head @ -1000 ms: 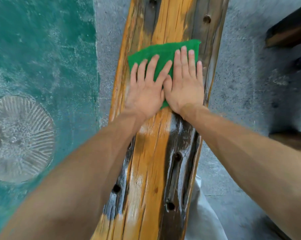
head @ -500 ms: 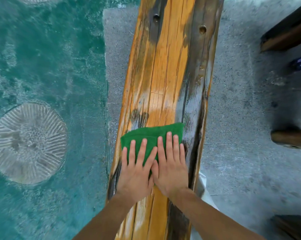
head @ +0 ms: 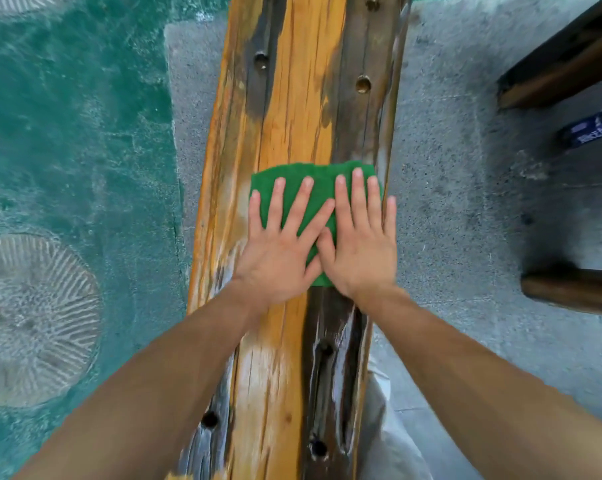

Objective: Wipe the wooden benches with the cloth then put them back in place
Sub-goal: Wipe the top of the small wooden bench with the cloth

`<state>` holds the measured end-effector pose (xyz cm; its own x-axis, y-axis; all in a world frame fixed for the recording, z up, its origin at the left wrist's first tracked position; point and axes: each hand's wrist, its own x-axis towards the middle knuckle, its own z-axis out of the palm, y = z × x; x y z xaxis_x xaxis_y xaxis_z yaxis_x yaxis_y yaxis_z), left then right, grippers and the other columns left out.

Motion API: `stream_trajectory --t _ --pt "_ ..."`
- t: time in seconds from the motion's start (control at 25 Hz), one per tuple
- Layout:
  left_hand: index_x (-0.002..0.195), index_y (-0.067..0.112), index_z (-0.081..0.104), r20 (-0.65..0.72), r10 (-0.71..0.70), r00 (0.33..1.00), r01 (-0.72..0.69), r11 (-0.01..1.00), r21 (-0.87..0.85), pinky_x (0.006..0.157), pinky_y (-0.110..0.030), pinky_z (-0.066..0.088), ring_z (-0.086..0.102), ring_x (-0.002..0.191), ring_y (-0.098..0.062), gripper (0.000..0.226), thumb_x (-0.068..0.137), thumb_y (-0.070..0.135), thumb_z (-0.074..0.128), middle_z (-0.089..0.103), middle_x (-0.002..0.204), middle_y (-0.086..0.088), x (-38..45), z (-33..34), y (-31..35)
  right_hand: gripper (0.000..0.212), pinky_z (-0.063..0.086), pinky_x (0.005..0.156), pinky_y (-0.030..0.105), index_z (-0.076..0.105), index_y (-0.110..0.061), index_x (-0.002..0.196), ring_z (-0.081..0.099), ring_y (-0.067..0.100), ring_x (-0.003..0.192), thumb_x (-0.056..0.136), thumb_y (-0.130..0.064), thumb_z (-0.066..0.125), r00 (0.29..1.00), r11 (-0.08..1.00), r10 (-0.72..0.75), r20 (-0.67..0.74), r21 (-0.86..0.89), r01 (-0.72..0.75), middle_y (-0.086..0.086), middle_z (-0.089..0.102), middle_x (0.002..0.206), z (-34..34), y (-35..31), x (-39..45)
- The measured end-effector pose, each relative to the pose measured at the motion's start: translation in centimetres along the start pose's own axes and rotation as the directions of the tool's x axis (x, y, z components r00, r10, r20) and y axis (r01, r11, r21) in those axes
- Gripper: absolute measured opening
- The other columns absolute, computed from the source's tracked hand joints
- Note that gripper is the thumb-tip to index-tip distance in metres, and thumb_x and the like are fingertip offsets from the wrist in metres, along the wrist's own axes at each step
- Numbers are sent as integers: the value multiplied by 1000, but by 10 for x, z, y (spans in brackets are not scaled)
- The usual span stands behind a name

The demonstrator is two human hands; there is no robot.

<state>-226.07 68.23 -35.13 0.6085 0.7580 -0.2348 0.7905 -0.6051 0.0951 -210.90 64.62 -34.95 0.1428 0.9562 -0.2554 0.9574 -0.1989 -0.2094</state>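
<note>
A long wooden bench, orange with dark worn streaks and several round holes, runs from the bottom of the view to the top. A green cloth lies flat across its middle. My left hand presses on the cloth's left part with fingers straight and spread. My right hand presses on the right part beside it, fingers straight, the little finger reaching the bench's right edge. The thumbs touch over the cloth. The wood nearer me looks wet and shiny.
Grey concrete floor lies right of the bench, teal painted floor with a round ribbed disc on the left. Other dark wooden furniture and a wooden leg stand at the right; a blue packet lies between them.
Both hands slid the cloth back toward me along the bench, then pushed it away again to the middle. The wood behind them shows wet streaks.
</note>
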Motion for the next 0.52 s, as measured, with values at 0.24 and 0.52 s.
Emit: stream_trajectory --t 0.24,0.52 --pt "159 33 -2 -8 -43 999 43 999 -13 117 -71 2 -6 152 -47 72 96 63 13 -6 169 -11 130 -32 -14 65 -5 125 49 -6 -19 160 -10 24 156 104 -44 15 1000 1000 -2 -7 18 2 6 -10 169 -40 48 125" --pt "159 31 -7 -11 -70 997 69 997 -45 121 -65 -2 -11 153 -42 66 99 54 9 -12 169 -9 158 -41 -48 64 -2 126 44 -4 -7 159 -10 27 155 105 -34 18 1000 999 23 -11 27 -23 11 -9 169 -51 14 165"
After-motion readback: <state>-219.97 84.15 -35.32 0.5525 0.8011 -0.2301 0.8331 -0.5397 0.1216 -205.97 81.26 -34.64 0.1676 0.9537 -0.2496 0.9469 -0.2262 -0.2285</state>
